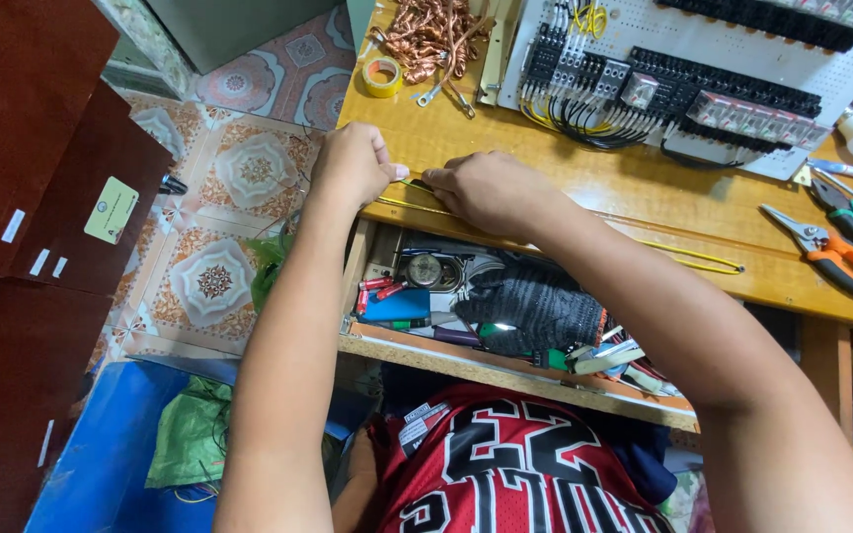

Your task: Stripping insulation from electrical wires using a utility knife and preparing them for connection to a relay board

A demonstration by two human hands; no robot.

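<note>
My left hand [352, 165] and my right hand [491, 190] meet at the front edge of a wooden workbench [584, 183]. Both pinch a thin yellow-green wire [688, 259] that runs right along the bench's edge. The fingertips are closed on the wire's left end, a few centimetres apart; what sits between them is too small to tell. Below my forearms an open drawer [505, 370] holds a dark knitted glove [535, 306], red-handled tools and small parts.
A white perforated panel [703, 59] with black terminal blocks and wiring lies at the back. Copper wire scraps [431, 35] and a tape roll [382, 76] sit at the back left. Orange-handled pliers [826, 252] lie at the right. Patterned floor tiles and dark red cabinets are on the left.
</note>
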